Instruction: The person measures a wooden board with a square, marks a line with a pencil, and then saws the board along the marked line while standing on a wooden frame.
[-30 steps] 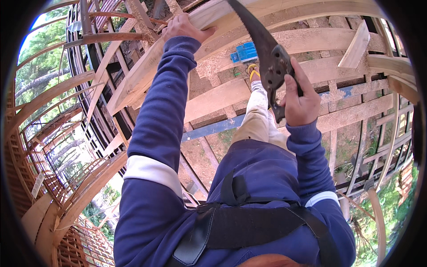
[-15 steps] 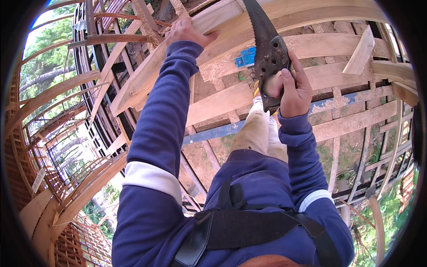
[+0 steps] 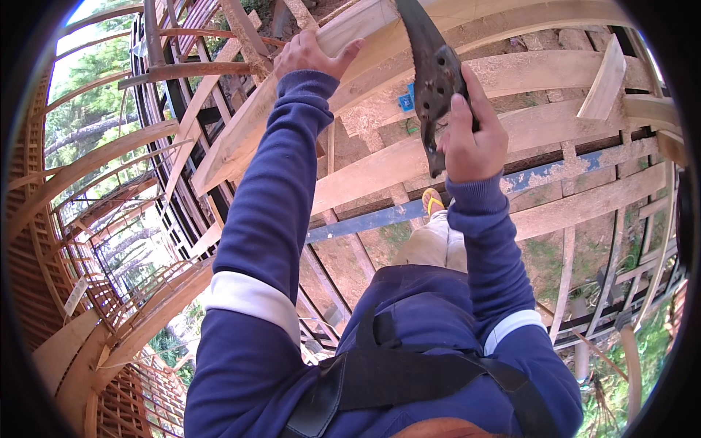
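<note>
My right hand is closed around the dark handle of a handsaw, whose handle plate has several round holes. Its toothed, curved blade runs away from me and crosses a thick pale wooden plank at the top of the view. Whether the teeth sit in a cut cannot be made out, as the blade's tip is out of view. My left hand grips this same plank to the left of the blade, fingers bent over its far edge and thumb spread along its top.
Below lie curved wooden planks and a blue metal beam strewn with sawdust. A small blue object shows beside the saw. An offcut-like board stands at right. Curved timber ribs rise at left. My sandalled foot is beneath.
The saw and my right hand have shifted slightly left and away along the stroke. My left hand stays on the plank. The view has shifted, and a yellow-strapped sandal now shows more fully.
</note>
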A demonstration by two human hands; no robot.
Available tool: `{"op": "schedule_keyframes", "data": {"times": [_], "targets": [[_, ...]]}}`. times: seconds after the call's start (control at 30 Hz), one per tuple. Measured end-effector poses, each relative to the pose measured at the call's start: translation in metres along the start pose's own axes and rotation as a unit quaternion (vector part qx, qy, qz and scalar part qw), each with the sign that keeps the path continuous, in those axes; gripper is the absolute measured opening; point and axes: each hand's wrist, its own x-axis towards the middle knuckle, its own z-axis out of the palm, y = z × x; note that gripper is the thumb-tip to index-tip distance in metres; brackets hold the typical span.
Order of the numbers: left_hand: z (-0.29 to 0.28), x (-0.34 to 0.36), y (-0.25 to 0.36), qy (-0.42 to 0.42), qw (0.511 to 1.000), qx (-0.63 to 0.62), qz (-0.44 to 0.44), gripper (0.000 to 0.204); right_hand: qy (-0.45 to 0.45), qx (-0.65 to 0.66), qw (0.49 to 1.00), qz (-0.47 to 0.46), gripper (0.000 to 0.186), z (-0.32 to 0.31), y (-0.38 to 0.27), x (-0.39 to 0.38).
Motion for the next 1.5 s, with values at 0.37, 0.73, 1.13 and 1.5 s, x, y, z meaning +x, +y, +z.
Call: {"op": "schedule_keyframes", "data": {"times": [0.37,0.73,1.13,1.5], "targets": [[-0.01,0.012,-0.004,-0.108,0.993,-0.03,-0.035,0.098,-0.103,0.169,0.976,-0.092,0.059,-0.008,0.016,0.029],[-0.021,0.008,0.009,-0.142,0.989,-0.015,-0.033,0.089,0.027,0.275,0.961,0.009,0.041,0.028,0.04,0.007],[-0.009,0.003,-0.007,-0.056,0.998,-0.039,-0.001,0.091,0.069,0.183,0.981,0.005,0.032,-0.002,0.084,-0.085],[-0.014,0.003,-0.001,-0.086,0.995,-0.035,0.019,0.085,0.029,0.184,0.979,0.08,0.035,-0.011,0.064,-0.066]]}}
